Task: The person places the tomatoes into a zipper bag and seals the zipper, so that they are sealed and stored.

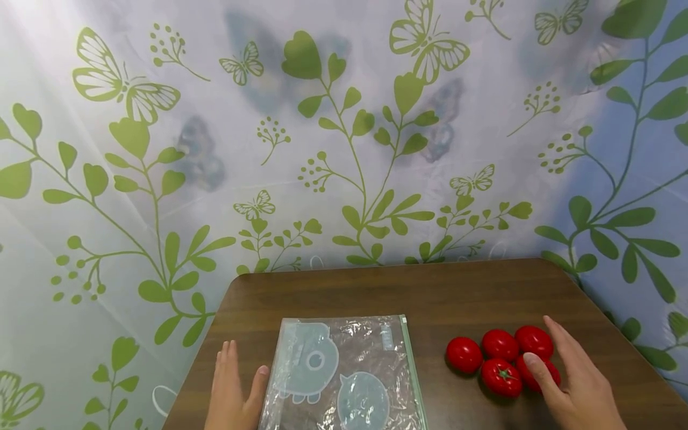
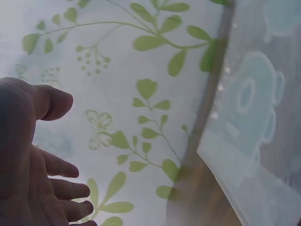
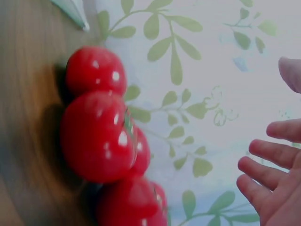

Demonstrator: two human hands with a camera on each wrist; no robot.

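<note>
A clear zip bag [image 1: 371,364] with pale blue cartoon shapes and a green zip edge lies flat on the table. Just left of it is my left hand [image 1: 236,388], fingers extended and thumb apart, holding nothing; the left wrist view shows the same spread hand [image 2: 51,160] beside the bag [image 2: 249,103]. Several red tomatoes [image 1: 500,377] sit in a cluster to the right of the bag, one with a green stem top. My right hand [image 1: 580,382] hovers over their right side, its thumb overlapping one tomato in the head view. In the right wrist view that hand [image 3: 277,165] appears apart from the tomatoes [image 3: 96,136].
The brown wooden table [image 1: 430,292] has rounded far corners. Behind it and along both sides hangs a pale curtain [image 1: 279,155] printed with green leaves and butterflies. Bare wood separates the bag from the tomatoes.
</note>
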